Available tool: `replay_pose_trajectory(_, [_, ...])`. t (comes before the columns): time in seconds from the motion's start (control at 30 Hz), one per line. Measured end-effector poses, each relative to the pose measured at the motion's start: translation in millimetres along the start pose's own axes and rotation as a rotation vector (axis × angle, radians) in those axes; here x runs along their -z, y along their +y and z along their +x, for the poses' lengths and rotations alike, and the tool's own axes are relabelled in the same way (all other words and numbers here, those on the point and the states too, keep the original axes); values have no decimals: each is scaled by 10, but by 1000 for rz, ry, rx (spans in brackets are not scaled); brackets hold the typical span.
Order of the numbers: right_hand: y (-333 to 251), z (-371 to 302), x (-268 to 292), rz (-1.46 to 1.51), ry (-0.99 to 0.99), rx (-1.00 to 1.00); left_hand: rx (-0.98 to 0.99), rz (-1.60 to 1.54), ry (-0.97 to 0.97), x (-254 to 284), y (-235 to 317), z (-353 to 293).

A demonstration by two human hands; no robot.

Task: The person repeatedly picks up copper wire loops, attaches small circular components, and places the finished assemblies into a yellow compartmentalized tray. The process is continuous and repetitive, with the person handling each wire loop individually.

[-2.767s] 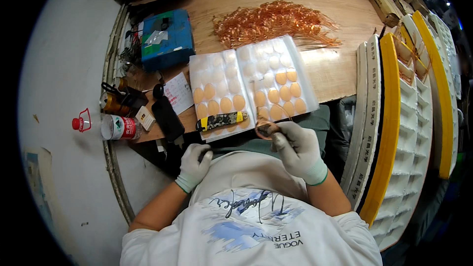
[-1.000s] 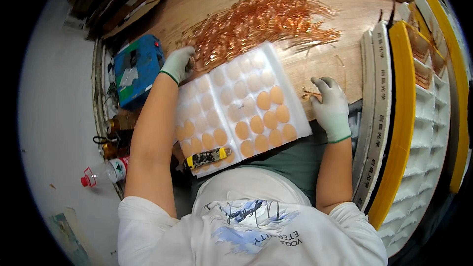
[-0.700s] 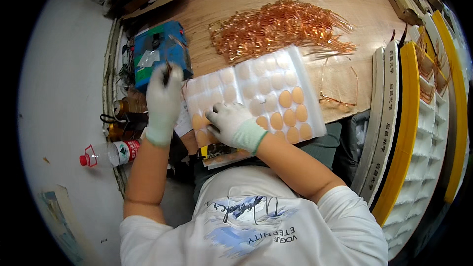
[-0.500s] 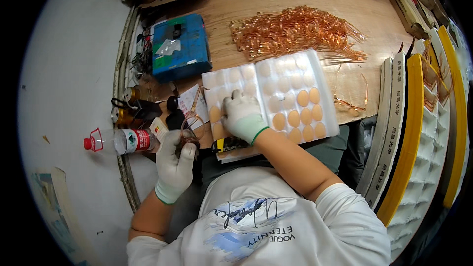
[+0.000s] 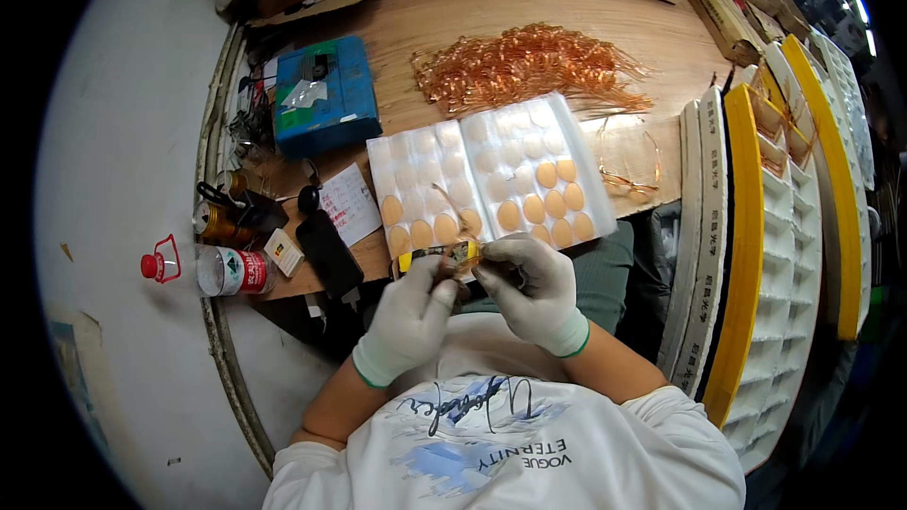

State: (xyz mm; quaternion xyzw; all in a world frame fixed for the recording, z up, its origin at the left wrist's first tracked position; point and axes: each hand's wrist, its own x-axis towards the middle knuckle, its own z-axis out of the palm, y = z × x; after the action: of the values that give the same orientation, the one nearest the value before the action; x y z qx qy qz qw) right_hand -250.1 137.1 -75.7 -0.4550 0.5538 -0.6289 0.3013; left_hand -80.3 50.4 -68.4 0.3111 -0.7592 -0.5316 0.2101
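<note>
My gloved left hand point(image 5: 406, 326) is closed on a thin copper-coloured eyeglass frame point(image 5: 466, 219), one arm of which points up over the booklet. Opposite it, my gloved right hand point(image 5: 537, 288) pinches at the same spot, its fingertips meeting the left ones; what exactly it grips is hidden. Just beyond both hands lies an open booklet point(image 5: 605, 217) of clear pockets. Several pockets hold tan oval pieces point(image 5: 553, 203) that look like lenses. A yellow and black item point(image 5: 405, 262) at the booklet's near edge is partly covered by my hands.
A heap of copper-coloured frames point(image 5: 529, 66) lies on the wooden table, with one frame point(image 5: 630, 161) apart. A blue box point(image 5: 326, 99), black phone point(image 5: 329, 255), written paper point(image 5: 350, 203) and plastic bottle point(image 5: 231, 271) are left. White and yellow trays point(image 5: 732, 255) stand right.
My right hand has come off the booklet's left page toward me. My left hand has moved right with the eyeglass frame, and the two hands now meet before my body. The view has shifted slightly.
</note>
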Motion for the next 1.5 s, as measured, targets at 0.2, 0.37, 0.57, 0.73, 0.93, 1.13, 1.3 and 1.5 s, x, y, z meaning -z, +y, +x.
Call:
replay_pose_trajectory(0.2, [-154, -30, 126, 8, 33, 22, -149, 90, -95, -105, 101, 43])
replay_pose_trajectory(0.37, [-176, -6, 302, 288, -233, -389, -172, -3, -150, -86, 187, -23])
replay_pose_trajectory(0.57, [-220, -3, 295, 217, -313, -277, -44, -47, -142, -12, 196, -45])
replay_pose_trajectory(0.73, [-274, 74, 342, 126, -399, -303, -79, 35, -39, -51, 235, -36])
replay_pose_trajectory(0.93, [-84, 58, 364, 235, -351, -458, -59, 156, -3, -189, 400, 82])
replay_pose_trajectory(1.13, [-13, 134, 683, -120, -51, -112, -129, 306, -242, -368, 480, 553])
replay_pose_trajectory(1.3, [26, 205, 1479, -182, -270, -45, -5, 67, -632, -467, 445, 1188])
replay_pose_trajectory(1.5, [237, 130, 1557, 105, 268, -154, 19, 742, -146, -1271, -545, 2135])
